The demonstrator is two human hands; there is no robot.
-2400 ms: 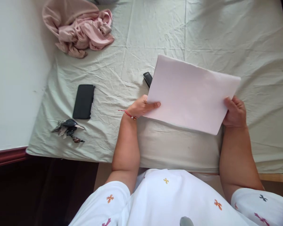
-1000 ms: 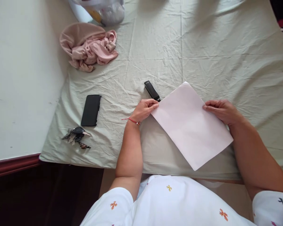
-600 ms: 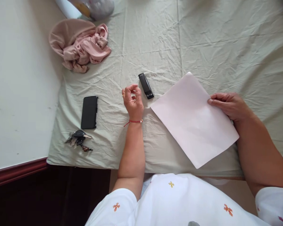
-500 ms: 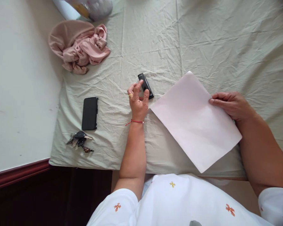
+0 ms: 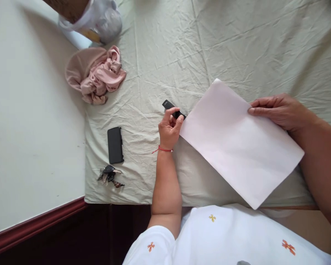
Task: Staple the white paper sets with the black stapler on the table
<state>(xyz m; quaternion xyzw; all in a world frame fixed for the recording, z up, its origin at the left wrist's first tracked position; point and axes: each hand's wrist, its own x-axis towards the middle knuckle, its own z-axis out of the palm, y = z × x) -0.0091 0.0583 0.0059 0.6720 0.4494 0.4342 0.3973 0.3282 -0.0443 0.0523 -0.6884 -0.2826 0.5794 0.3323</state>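
So the white paper (image 5: 237, 140) is over a pale green sheet (image 5: 160, 48), right in front of the person, corner pointing at the shirt (image 5: 226, 235). Going by that paper: black phone (image 5: 115, 145) well off to its left, bunch of keys (image 5: 109, 173) also left but a bit nearer the person, crumpled pink cloth (image 5: 99, 73) to the far left and further away, and a whitish plastic bag (image 5: 107, 24) farther still on that side. Closest thing is the black stapler (image 5: 168, 104), lying slantwise with one end right at the paper's left corner; can't tell if they touch.

Left hand (image 5: 169, 130) is just left of the paper, fingers curled, thumb and index gripping the stapler. Right hand (image 5: 281, 108) pinches the paper's far right edge, thumb on top, forearm angled in past the paper's right corner.
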